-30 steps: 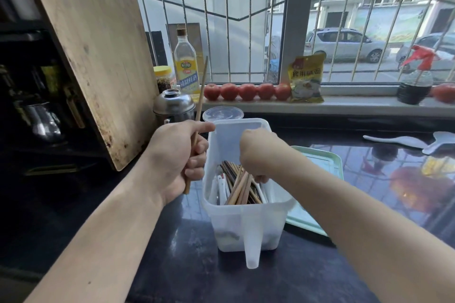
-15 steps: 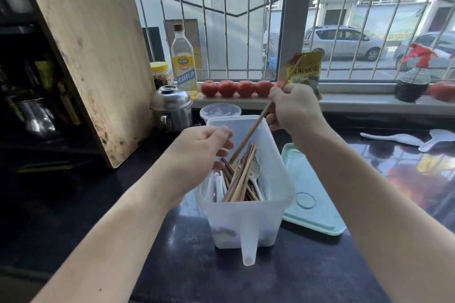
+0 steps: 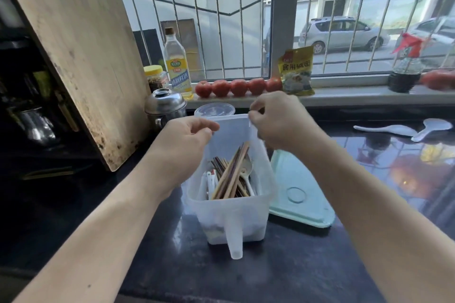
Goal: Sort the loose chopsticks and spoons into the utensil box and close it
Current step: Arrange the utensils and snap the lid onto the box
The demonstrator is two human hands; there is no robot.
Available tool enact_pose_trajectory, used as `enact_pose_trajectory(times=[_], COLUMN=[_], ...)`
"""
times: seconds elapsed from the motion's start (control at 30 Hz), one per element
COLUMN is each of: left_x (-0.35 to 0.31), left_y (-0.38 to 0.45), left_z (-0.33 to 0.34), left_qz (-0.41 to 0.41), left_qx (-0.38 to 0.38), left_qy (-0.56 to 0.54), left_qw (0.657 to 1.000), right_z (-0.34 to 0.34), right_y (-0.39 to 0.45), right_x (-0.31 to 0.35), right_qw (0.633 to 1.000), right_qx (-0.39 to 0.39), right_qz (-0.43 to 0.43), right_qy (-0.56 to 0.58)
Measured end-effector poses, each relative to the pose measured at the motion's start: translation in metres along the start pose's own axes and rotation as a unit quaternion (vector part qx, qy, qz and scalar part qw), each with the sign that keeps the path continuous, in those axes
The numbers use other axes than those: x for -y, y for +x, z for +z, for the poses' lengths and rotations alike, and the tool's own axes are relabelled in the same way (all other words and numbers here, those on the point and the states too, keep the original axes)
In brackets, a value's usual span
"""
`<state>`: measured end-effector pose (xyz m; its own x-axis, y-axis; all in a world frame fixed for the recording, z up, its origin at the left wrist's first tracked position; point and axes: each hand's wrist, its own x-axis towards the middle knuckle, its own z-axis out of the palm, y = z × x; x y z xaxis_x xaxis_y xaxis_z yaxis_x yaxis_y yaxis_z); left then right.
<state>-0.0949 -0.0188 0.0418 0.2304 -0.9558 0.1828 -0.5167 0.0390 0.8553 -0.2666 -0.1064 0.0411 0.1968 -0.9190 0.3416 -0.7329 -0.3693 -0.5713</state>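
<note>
The translucent utensil box [image 3: 234, 206] sits on the dark counter [image 3: 283, 273] right in the middle, near edge toward the camera, with a bundle of wooden chopsticks [image 3: 232, 174] leaning inside next to a pale spoon [image 3: 246, 170] and some white utensils. Both hands are up at the far rim: the left hand [image 3: 187, 140] has its fingers loosely curled at the left wall with nothing in them, and the right hand [image 3: 275, 118] looks like it's pinching the far right corner of the box, probably to steady it. The mint green lid [image 3: 302, 194] lies flat just right of the box, so closing isn't done yet. Two white rice paddles [image 3: 403, 129] are well off to the right. Far side has a clear round container [image 3: 214, 109], a steel pot [image 3: 165, 106] and tomatoes [image 3: 238, 86] on the sill. Nothing really blocks the lid.
</note>
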Motion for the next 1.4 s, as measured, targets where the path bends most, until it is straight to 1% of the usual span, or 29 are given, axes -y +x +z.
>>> enact_pose_trajectory(times=[0.07, 0.1, 0.17, 0.23, 0.3, 0.37, 0.43, 0.5, 0.53, 0.6, 0.67, 0.7, 0.77, 0.8, 0.87, 0.9, 0.93, 0.97, 1.0, 1.03, 1.07, 1.1, 1.13, 1.17, 1.23, 1.3, 1.4], left_x=[-0.017, -0.027, -0.048, -0.065, -0.072, -0.069, -0.064, -0.062, -0.063, -0.067, -0.073, -0.073, -0.071, -0.067, -0.064, -0.068, -0.074, -0.080, -0.086, -0.090, -0.094, -0.097, -0.102, -0.109, -0.126, -0.145, -0.157], left_y=[-0.003, -0.006, -0.016, -0.026, -0.034, -0.033, -0.020, 0.007, 0.026, 0.070, 0.128, 0.156, 0.197, 0.206, 0.203, 0.195, 0.186, 0.176, 0.166, 0.159, 0.152, 0.146, 0.140, 0.133, 0.118, 0.102, 0.077], left_z=[0.016, 0.029, 0.066, 0.118, 0.181, 0.247, 0.310, 0.367, 0.394, 0.435, 0.471, 0.481, 0.498, 0.501, 0.496, 0.490, 0.481, 0.470, 0.457, 0.442, 0.427, 0.410, 0.393, 0.374, 0.340, 0.301, 0.235], left_qz=[0.021, 0.034, 0.058, 0.064, 0.043, 0.026, 0.055, 0.090, 0.107, 0.152, 0.217, 0.242, 0.249, 0.248, 0.266, 0.265, 0.241, 0.200, 0.135, 0.056, -0.026, -0.104, -0.171, -0.223, -0.278, -0.297, -0.322], left_qx=[-0.006, -0.007, 0.017, 0.093, 0.203, 0.293, 0.332, 0.337, 0.328, 0.277, 0.203, 0.176, 0.178, 0.188, 0.190, 0.197, 0.221, 0.257, 0.296, 0.326, 0.336, 0.330, 0.314, 0.293, 0.259, 0.234, 0.212], left_qy=[-0.021, -0.040, -0.088, -0.113, -0.095, -0.029, 0.073, 0.159, 0.198, 0.278, 0.363, 0.405, 0.467, 0.497, 0.553, 0.569, 0.573, 0.561, 0.534, 0.490, 0.432, 0.359, 0.279, 0.202, 0.087, 0.019, -0.072], left_qw=[1.000, 0.999, 0.994, 0.987, 0.974, 0.955, 0.939, 0.924, 0.918, 0.907, 0.883, 0.864, 0.829, 0.810, 0.766, 0.753, 0.751, 0.761, 0.780, 0.807, 0.836, 0.867, 0.891, 0.908, 0.921, 0.925, 0.920], right_z=[-0.022, -0.030, -0.041, -0.050, -0.062, -0.078, -0.092, -0.099, -0.100, -0.100, -0.097, -0.096, -0.096, -0.098, -0.097, -0.097, -0.098, -0.100, -0.105, -0.111, -0.118, -0.125, -0.132, -0.137, -0.139, -0.134, -0.119], right_y=[-0.009, -0.017, -0.036, -0.054, -0.069, -0.082, -0.095, -0.099, -0.096, -0.089, -0.080, -0.080, -0.084, -0.086, -0.088, -0.085, -0.080, -0.071, -0.056, -0.036, -0.012, 0.014, 0.040, 0.063, 0.090, 0.091, 0.056], right_x=[-0.021, -0.033, -0.064, -0.104, -0.157, -0.216, -0.273, -0.322, -0.344, -0.364, -0.380, -0.382, -0.389, -0.390, -0.389, -0.386, -0.380, -0.375, -0.372, -0.372, -0.377, -0.386, -0.399, -0.413, -0.437, -0.442, -0.402], right_qw=[0.995, 0.993, 0.992, 0.991, 0.984, 0.971, 0.951, 0.934, 0.927, 0.922, 0.919, 0.920, 0.921, 0.920, 0.905, 0.895, 0.887, 0.883, 0.879, 0.879, 0.884, 0.894, 0.904, 0.908, 0.892, 0.883, 0.882], right_qx=[-0.061, -0.072, -0.064, -0.036, -0.019, -0.040, -0.073, -0.103, -0.131, -0.194, -0.237, -0.243, -0.241, -0.235, -0.239, -0.247, -0.245, -0.225, -0.194, -0.163, -0.133, -0.103, -0.069, -0.031, 0.051, 0.095, 0.139], right_qz=[0.021, 0.040, 0.076, 0.121, 0.174, 0.236, 0.301, 0.341, 0.350, 0.335, 0.312, 0.303, 0.299, 0.306, 0.340, 0.361, 0.385, 0.410, 0.434, 0.448, 0.448, 0.437, 0.420, 0.413, 0.430, 0.429, 0.410], right_qy=[0.071, 0.088, 0.082, 0.053, 0.028, 0.010, 0.003, -0.029, -0.037, -0.012, 0.038, 0.052, 0.063, 0.070, 0.094, 0.086, 0.065, 0.044, 0.032, 0.030, 0.031, 0.013, -0.026, -0.066, -0.125, -0.167, -0.186])
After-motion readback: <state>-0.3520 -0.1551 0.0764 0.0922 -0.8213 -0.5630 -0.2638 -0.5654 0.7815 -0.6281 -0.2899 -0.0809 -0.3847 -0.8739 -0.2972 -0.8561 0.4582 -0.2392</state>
